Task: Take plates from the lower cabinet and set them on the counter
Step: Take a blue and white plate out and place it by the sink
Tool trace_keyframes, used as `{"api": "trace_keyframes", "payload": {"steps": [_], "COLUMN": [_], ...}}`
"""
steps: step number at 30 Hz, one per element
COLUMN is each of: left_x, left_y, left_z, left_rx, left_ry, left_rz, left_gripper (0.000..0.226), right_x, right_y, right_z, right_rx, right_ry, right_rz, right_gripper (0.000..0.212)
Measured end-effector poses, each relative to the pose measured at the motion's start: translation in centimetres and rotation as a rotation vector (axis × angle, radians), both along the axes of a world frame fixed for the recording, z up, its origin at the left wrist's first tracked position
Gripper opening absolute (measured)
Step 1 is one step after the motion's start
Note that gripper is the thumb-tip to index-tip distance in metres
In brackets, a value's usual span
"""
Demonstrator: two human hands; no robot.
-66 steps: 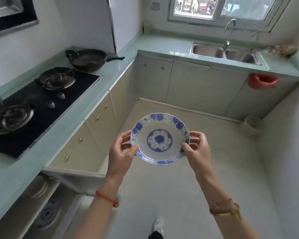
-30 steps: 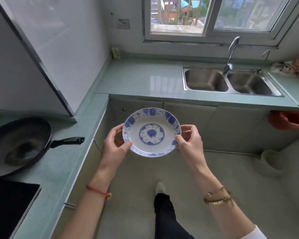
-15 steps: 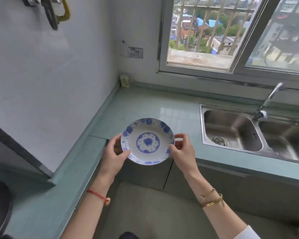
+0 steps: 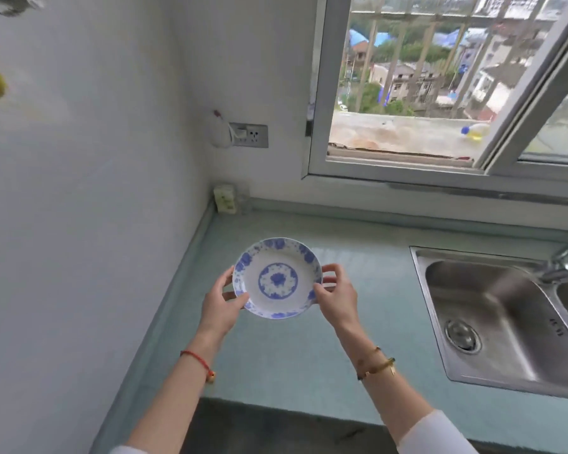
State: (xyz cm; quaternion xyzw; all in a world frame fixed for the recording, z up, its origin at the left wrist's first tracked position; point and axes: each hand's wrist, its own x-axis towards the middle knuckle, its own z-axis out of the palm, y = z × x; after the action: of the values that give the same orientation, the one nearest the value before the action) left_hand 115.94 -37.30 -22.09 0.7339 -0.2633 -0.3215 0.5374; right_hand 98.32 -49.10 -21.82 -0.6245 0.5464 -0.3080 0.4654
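A white plate [image 4: 277, 278] with a blue flower pattern hangs level above the pale green counter [image 4: 295, 352], near the corner by the wall. My left hand [image 4: 222, 304] grips its left rim, thumb on top and fingers beneath. My right hand [image 4: 336, 294] grips the right rim the same way. The plate looks held clear of the counter surface. The lower cabinet is out of view.
A steel double sink [image 4: 502, 319] with a tap [image 4: 561, 263] is set into the counter to the right. A white wall [image 4: 79, 224] closes the left side. A wall socket [image 4: 248, 135] and an open window [image 4: 413, 83] are behind the counter.
I have walked from the open lower cabinet and stove to the corner counter, carrying the plate in both hands. The plate is now over the counter instead of in front of its edge.
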Motion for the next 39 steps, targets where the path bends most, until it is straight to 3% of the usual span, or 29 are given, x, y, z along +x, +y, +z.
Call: {"api": "trace_keyframes", "payload": {"steps": [9, 17, 34, 39], "left_x": [8.5, 13.4, 16.6, 16.5], "left_y": [-13.3, -20.1, -23.8, -23.6], "left_z": [-6.4, -12.6, -15.9, -15.1], "left_rx": [0.122, 0.177, 0.265, 0.307], "left_ry": [0.019, 0.073, 0.072, 0.005], "left_rz": [-0.09, -0.04, -0.086, -0.06], "left_gripper": [0.066, 0.066, 0.065, 0.066], "right_x": [8.4, 13.4, 16.0, 15.8], "right_y": [-11.6, -18.4, -21.4, -21.2], "right_z": [-6.5, -12.3, -15.9, -14.8], "right_rx": [0.091, 0.173, 0.231, 0.242], "right_ry": [0.081, 0.101, 0.128, 0.199], "right_rz": [-0.114, -0.036, -0.052, -0.029], "right_gripper": [0.023, 0.029, 0.033, 0.043]}}
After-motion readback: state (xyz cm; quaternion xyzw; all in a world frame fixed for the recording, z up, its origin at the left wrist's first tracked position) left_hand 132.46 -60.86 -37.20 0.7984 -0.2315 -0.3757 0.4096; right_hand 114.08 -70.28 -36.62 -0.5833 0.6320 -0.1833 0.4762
